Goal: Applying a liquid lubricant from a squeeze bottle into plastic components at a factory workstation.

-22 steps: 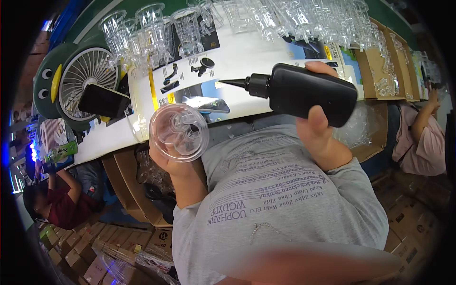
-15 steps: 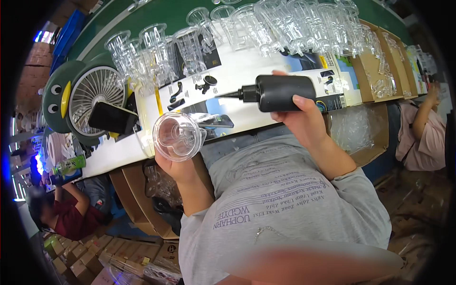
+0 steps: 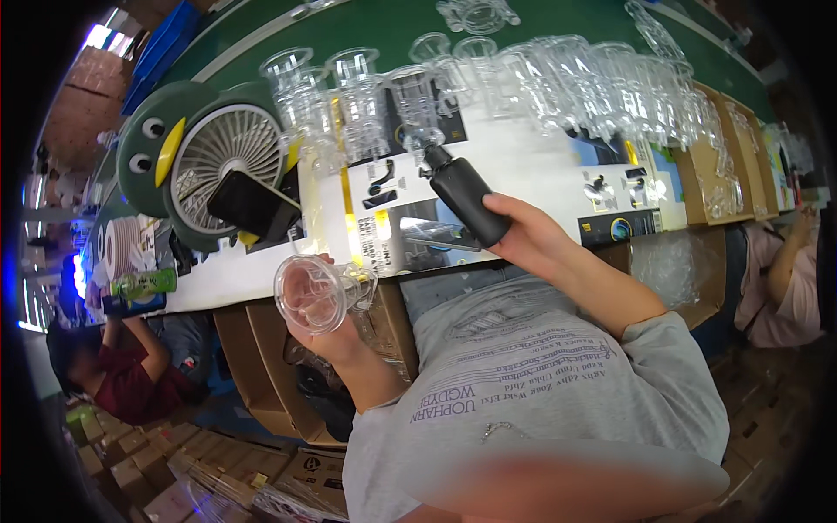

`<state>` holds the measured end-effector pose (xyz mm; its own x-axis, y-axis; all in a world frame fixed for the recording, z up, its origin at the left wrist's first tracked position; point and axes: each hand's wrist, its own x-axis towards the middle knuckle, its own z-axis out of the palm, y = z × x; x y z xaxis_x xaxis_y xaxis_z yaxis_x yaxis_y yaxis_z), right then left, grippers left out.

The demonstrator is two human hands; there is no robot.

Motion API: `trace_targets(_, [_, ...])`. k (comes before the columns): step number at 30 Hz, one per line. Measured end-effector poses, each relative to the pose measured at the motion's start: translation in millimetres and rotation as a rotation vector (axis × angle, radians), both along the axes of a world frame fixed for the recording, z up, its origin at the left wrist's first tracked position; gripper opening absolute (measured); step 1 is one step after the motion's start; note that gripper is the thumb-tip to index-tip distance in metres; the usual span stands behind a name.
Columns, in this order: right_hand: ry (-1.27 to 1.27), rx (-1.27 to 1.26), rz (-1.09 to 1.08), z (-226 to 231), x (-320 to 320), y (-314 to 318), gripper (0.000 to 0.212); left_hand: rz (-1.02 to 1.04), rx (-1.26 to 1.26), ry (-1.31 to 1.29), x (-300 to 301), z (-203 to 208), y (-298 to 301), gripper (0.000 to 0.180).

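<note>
My left hand is closed round a clear plastic cup-like piece, its wide round mouth tipped toward me and a narrower end pointing right. In my right hand is a black squeeze bottle with a thin nozzle, tilted so that the nozzle end points up and left. That nozzle end lies in front of the row of clear plastic pieces, close to one of them; whether it touches cannot be told. A phone lies flat on the table beside the bottle's lower end.
At the left stands a green fan with a cartoon bird face, a dark phone leaning on it. Cardboard boxes holding clear parts stand at the right. A green bottle is at far left. Two other people sit at either side.
The black bottle has turned from level to a steep tilt and moved left, toward the row. My left hand has tipped the clear piece sideways. The whole view has shifted.
</note>
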<state>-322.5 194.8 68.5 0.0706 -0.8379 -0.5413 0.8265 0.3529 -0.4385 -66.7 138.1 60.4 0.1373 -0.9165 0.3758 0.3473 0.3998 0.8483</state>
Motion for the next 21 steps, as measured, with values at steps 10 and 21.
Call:
trace_targets(10, [1.382, -0.563, 0.305, -18, 37, -65, 0.039, -0.018, 0.126, -0.034, 19, -4, 13, 0.044])
trace_targets(21, [1.796, -0.795, 0.098, 3, 23, -30, 0.057, -0.255, 0.092, -0.098, 2, 21, 20, 0.058])
